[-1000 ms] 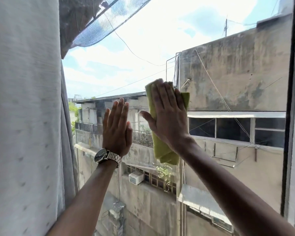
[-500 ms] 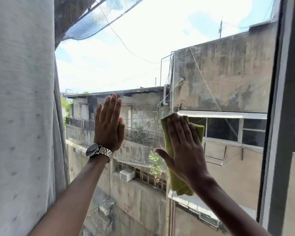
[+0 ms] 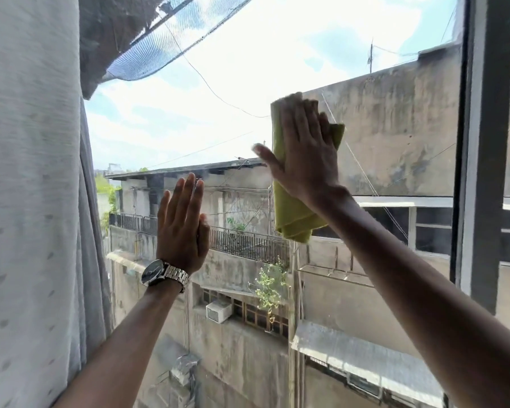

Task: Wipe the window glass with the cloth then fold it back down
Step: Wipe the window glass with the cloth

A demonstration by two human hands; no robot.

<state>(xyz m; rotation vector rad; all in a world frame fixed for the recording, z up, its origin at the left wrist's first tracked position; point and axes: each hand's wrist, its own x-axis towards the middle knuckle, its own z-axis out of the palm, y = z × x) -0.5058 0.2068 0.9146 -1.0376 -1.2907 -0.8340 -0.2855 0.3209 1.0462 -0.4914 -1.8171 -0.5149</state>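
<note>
Mid-wipe, by the look of it. Right hand [image 3: 304, 154] spread flat, fingers together, pressing a folded yellow-green microfibre cloth [image 3: 292, 213] against the clear window glass [image 3: 218, 92] at about one o'clock of the pane; cloth's tail hanging loose below the wrist. Left hand [image 3: 183, 228] open and flat, holding nothing, palm toward the glass at about seven o'clock, steel-link wristwatch [image 3: 164, 275] on the wrist; actual contact with the pane impossible to tell. Grey textured curtain [image 3: 33, 201] at nine o'clock, dark metal window frame [image 3: 483, 172] at three. Probably more passes left; folding the cloth back down not yet begun.
</note>
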